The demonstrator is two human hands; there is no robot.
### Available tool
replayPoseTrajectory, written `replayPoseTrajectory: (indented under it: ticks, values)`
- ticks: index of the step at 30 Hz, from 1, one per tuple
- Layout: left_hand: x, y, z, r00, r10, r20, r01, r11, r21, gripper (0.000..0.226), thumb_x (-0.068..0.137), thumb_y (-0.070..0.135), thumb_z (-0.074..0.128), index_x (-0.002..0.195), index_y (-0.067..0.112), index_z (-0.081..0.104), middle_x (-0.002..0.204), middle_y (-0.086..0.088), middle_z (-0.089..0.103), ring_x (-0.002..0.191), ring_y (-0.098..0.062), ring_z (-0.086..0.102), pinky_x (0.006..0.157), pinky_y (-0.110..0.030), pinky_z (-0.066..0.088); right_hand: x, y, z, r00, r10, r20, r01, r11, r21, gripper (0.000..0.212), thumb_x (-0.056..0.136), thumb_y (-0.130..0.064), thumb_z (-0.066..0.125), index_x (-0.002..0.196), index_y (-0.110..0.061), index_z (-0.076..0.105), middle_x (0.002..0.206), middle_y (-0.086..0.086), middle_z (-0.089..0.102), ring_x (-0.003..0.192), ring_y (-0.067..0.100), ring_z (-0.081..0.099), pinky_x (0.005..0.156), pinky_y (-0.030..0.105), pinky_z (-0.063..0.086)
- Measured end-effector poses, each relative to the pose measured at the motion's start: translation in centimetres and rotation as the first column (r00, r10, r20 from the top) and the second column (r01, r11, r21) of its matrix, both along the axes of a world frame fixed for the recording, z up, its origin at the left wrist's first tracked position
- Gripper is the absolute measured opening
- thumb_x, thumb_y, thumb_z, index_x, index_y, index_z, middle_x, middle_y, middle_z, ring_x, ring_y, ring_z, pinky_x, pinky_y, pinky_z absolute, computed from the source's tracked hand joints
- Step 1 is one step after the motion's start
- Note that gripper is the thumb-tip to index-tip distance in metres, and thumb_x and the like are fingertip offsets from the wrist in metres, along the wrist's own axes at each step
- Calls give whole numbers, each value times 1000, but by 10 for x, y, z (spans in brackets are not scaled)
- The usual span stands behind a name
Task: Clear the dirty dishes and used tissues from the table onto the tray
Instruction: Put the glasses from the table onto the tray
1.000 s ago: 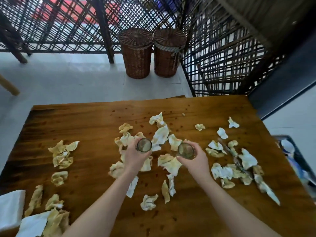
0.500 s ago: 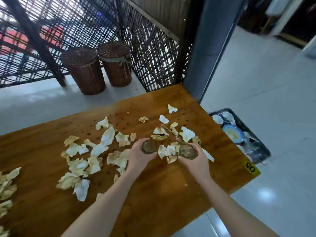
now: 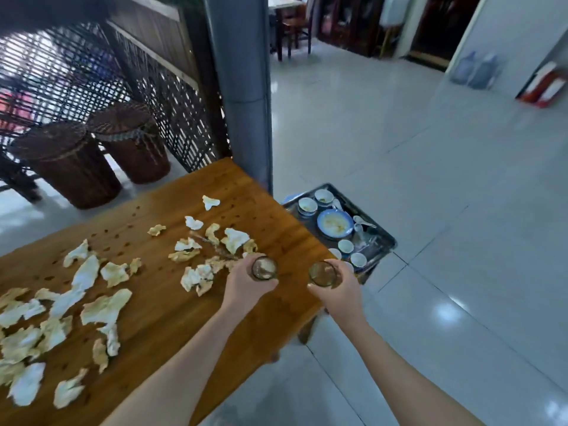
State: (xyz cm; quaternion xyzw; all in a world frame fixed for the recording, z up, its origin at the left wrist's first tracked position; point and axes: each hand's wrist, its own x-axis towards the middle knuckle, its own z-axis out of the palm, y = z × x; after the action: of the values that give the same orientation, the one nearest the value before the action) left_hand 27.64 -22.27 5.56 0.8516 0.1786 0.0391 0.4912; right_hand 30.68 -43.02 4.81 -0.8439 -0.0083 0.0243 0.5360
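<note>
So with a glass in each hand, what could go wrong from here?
The left hand and right hand each grip a glass, leaving neither free to catch a slip. The tray is crowded with bowls, so a glass could knock one or land tilted.

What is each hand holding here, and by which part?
The left hand grips the left glass round its side wall, rim up; the right hand grips the right glass the same way.
</note>
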Motion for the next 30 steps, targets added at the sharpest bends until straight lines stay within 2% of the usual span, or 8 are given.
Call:
replayPoseTrajectory:
  ticks: [4, 7, 12, 17, 19, 25, 27, 30]
  values:
    - [25, -49, 5, 996, -83, 23, 84, 996, -26, 52, 65, 21, 87, 108, 32, 59, 104, 11, 62, 101, -11, 58, 87, -22, 49, 16, -47, -3, 997, -76, -18, 76, 997, 25, 53, 61, -19, 86, 106, -25, 58, 98, -5, 65, 92, 13, 63, 84, 32, 53]
    - [45, -80, 6, 991, -131, 27, 131, 991, -27, 52, 66, 19, 87, 112, 25, 62, 107, 6, 65, 103, -14, 58, 92, -30, 50, 28, -72, -7, 992, -125, -22, 126, 990, 63, 54, 59, -14, 87, 103, -27, 57, 93, -9, 66, 86, 4, 63, 80, 26, 53]
    - [88, -122, 2, 984, -173, 29, 174, 984, -39, 54, 65, 18, 87, 112, 25, 63, 104, 6, 66, 98, -11, 59, 80, -17, 47, 57, -102, -14, 984, -176, -32, 178, 982, 61, 51, 57, -11, 87, 98, -26, 60, 87, -14, 65, 81, -11, 58, 67, 5, 43]
    - [144, -154, -10, 980, -198, 15, 198, 975, -96, 55, 66, 19, 87, 114, 26, 62, 101, 9, 66, 94, -8, 61, 74, -11, 48, 107, -136, -19, 976, -209, -60, 211, 977, 24, 54, 58, -9, 86, 93, -36, 56, 89, -17, 64, 83, -13, 56, 68, 4, 43]
    - [170, -164, -13, 982, -188, 4, 187, 974, -128, 55, 66, 19, 87, 114, 27, 61, 101, 9, 65, 93, -5, 61, 72, -10, 47, 135, -151, -19, 972, -224, -68, 225, 974, 4, 53, 57, -9, 87, 95, -32, 58, 89, -16, 63, 81, -15, 56, 66, 2, 41]
    - [252, -187, -14, 981, -186, -61, 171, 966, -196, 60, 66, 17, 86, 120, 20, 61, 105, 1, 67, 96, -14, 65, 82, -21, 54, 224, -186, -11, 966, -243, -94, 242, 970, -18, 54, 58, -10, 87, 99, -28, 58, 89, -16, 62, 78, -6, 57, 70, 13, 43]
    - [280, -193, -13, 980, -183, -72, 167, 968, -188, 59, 67, 15, 85, 120, 20, 61, 106, 0, 67, 100, -16, 63, 89, -27, 53, 249, -193, -14, 963, -256, -84, 256, 967, -2, 51, 57, -9, 86, 95, -31, 59, 88, -15, 64, 77, -6, 58, 67, 9, 43]
    - [311, -202, -13, 976, -201, -79, 184, 967, -178, 55, 68, 14, 84, 117, 19, 62, 105, 3, 66, 99, -13, 60, 86, -17, 47, 276, -200, -23, 960, -263, -96, 264, 964, -1, 50, 57, -9, 85, 94, -30, 60, 87, -14, 65, 76, -7, 58, 65, 9, 42]
